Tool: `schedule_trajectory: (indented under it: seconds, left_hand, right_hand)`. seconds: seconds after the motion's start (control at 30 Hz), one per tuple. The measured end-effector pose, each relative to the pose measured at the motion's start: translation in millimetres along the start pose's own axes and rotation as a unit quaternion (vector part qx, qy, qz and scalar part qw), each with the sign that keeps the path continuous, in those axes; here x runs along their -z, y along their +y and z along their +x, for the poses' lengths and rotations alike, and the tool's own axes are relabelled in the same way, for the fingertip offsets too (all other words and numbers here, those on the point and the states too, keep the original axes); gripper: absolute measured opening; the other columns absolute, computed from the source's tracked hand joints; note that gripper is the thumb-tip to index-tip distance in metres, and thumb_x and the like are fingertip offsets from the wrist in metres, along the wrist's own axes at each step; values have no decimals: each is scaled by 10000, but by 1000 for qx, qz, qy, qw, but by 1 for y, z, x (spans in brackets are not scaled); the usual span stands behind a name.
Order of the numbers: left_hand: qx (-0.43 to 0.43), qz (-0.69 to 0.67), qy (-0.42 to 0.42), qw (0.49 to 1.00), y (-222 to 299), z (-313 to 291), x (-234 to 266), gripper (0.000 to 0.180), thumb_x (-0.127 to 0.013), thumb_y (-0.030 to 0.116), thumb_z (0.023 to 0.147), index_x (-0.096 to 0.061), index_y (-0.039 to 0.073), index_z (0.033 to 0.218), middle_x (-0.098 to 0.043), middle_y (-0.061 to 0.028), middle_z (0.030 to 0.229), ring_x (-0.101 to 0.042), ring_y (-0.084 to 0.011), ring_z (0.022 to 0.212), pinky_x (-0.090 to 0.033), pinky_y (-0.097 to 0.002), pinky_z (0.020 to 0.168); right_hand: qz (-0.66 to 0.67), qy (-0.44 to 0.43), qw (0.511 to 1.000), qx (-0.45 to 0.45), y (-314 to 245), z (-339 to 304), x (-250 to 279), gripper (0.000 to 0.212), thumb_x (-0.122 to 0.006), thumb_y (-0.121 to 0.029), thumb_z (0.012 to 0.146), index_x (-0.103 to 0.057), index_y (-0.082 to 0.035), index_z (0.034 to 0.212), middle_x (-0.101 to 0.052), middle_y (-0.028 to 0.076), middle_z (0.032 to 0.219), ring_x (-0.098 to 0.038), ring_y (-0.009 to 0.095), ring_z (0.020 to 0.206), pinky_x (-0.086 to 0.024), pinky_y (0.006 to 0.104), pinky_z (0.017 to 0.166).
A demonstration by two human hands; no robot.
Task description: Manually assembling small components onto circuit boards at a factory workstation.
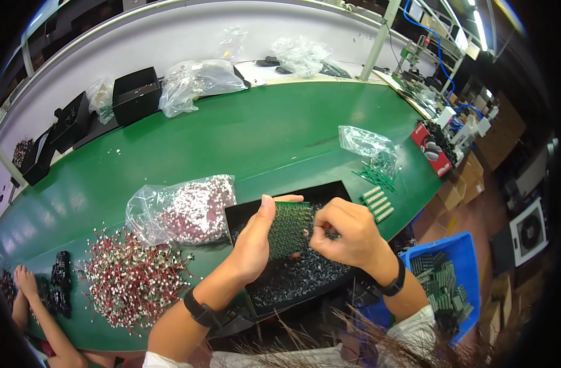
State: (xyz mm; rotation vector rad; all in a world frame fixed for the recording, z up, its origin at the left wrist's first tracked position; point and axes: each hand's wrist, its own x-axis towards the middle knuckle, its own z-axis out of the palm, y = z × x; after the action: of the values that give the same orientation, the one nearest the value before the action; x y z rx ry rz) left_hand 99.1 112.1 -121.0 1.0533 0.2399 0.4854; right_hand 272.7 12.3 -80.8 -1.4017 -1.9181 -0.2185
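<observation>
Green rectangular circuit-board panel (285, 236) with dense rows of small pale points is standing tilted at the centre of the frame, over a shallow black tray (334, 191) that is holding small dark and translucent scraps (299, 281). The left hand (254, 245) is grasping the panel's left side, its thumb lying along that edge and its fingers showing past the top. The right hand (348, 233) is hovering by the right edge, its fingers curling into a pinch; whether they are grasping a small piece, I cannot tell. A loosening left grip could be dropping the panel among the scraps; a hard sideways pull could be flexing or cracking it.

At lower right, a blue plastic bin (469, 257) is holding green board strips (443, 285). At lower left, a loose heap of red wires with white connectors (130, 279) is spreading over the green bench (262, 135); pulling at a clump could be tangling it. Farther off, at upper left, a black open box (135, 105) is standing.
</observation>
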Motion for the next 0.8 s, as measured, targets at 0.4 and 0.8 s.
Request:
schedule_trajectory:
  seconds: [0.4, 0.8]
  left_hand:
    - [-63, 90, 5, 994, -10, 5, 5, 730, -223, 627, 1070, -483, 50, 1435, -647, -102, 1141, -670, -189, 963, -588, -368, 787]
    - [-2, -30, 31, 999, -2, 0, -3, 718, -207, 622, 1075, -502, 62, 1414, -655, -60, 1056, -642, -125, 900, -570, -287, 704]
  right_hand:
    - [-29, 30, 996, 81, -7, 6, -18, 239, -760, 34, 706, -673, -18, 922, -639, 78, 865, -662, 239, 736, -559, 338, 623]
    - [-3, 15, 998, 57, -6, 5, -2, 252, -769, 32, 679, -679, -25, 906, -627, 61, 808, -649, 235, 694, -540, 339, 572]
